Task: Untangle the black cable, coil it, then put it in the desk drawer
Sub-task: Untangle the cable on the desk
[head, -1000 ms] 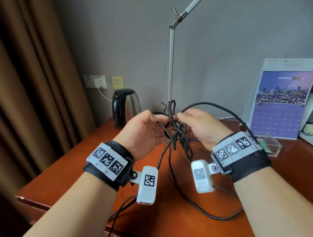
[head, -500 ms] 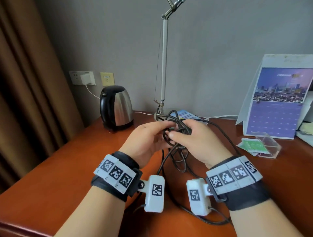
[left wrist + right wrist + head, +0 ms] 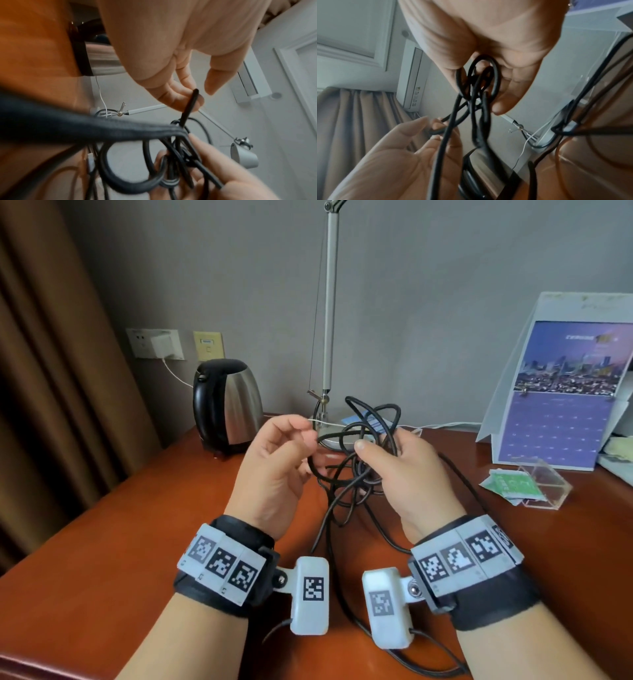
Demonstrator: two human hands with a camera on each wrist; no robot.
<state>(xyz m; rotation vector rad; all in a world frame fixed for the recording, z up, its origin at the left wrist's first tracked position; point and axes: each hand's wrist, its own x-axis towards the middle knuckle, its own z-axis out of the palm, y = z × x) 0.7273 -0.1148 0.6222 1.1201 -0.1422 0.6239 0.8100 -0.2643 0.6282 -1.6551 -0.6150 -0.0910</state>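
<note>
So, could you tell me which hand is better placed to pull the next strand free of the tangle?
Probably the left hand: it pinches a single strand of the black cable at the knot's edge, free to draw it out. The right hand grips the bunched loops, so it seems better suited to anchoring.

1. The lamp (image 3: 328, 313) is cut off by the top edge of the head view.
2. The cable (image 3: 363, 460) is partly hidden behind the right hand (image 3: 407, 474).
3. The calendar (image 3: 561, 392) is cropped at the right edge.
4. The near cable loops are blurred in the left wrist view.
</note>
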